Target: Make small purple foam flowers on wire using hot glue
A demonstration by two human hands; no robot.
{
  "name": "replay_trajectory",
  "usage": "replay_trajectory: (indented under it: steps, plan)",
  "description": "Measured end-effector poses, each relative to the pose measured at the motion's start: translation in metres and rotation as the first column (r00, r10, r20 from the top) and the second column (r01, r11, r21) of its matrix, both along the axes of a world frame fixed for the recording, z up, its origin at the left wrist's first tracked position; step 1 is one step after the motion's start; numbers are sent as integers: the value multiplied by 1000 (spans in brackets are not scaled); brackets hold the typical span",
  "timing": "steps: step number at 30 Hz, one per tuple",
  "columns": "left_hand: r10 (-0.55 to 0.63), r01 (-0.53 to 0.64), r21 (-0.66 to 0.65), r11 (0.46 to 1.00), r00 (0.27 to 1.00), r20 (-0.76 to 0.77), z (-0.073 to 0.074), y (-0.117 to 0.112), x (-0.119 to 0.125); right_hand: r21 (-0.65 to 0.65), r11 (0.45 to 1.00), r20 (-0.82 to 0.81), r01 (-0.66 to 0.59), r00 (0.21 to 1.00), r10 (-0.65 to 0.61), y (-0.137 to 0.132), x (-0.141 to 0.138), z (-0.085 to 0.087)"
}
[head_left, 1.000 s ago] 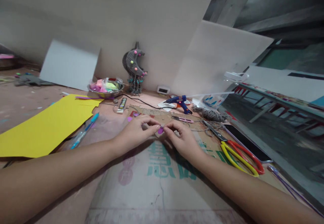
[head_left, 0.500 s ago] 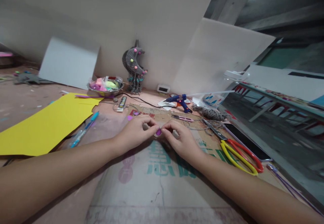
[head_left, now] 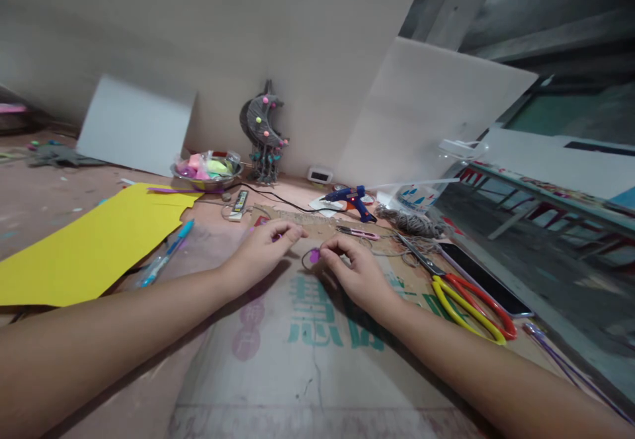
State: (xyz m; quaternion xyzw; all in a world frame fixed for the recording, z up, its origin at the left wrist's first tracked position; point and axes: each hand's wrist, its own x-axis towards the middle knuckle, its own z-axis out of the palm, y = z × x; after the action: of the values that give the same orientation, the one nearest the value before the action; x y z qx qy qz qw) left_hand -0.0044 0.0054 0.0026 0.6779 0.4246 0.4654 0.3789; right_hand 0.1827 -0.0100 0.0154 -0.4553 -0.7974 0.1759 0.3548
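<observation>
My right hand [head_left: 354,270] rests on the cardboard sheet [head_left: 307,359] with its fingertips pinched on a small purple piece [head_left: 314,256] that has a thin dark loop beside it. My left hand [head_left: 265,247] lies a little to the left, fingers stretched forward and partly curled, apart from the purple piece. A bit of purple shows under its fingers near the knuckles; I cannot make out whether it grips it.
Red and yellow scissors [head_left: 471,300] and a phone [head_left: 483,280] lie to the right. A blue glue gun [head_left: 350,199], small pink snips [head_left: 358,232] and twine [head_left: 411,224] lie behind. Yellow paper [head_left: 89,244], a blue pen [head_left: 166,256] and a metal bowl [head_left: 207,173] are on the left.
My two hands, pinched together on the purple piece before, have parted. The left hand slid away to the left and forward; the right hand keeps the piece.
</observation>
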Motion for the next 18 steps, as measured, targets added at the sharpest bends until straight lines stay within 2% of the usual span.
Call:
replay_trajectory:
  steps: [4,11,18]
  plan:
    - [-52,61,57,997,989,-139,2,0,0,11,999,6,-37,999,37,-1,-1,1]
    - [-77,88,53,995,980,-181,4,-4,1,8,1000,-12,-8,1000,8,-2,-2,2]
    - [-234,246,16,969,938,-255,1,-5,2,-73,997,-77,23,997,-29,2,1,-1]
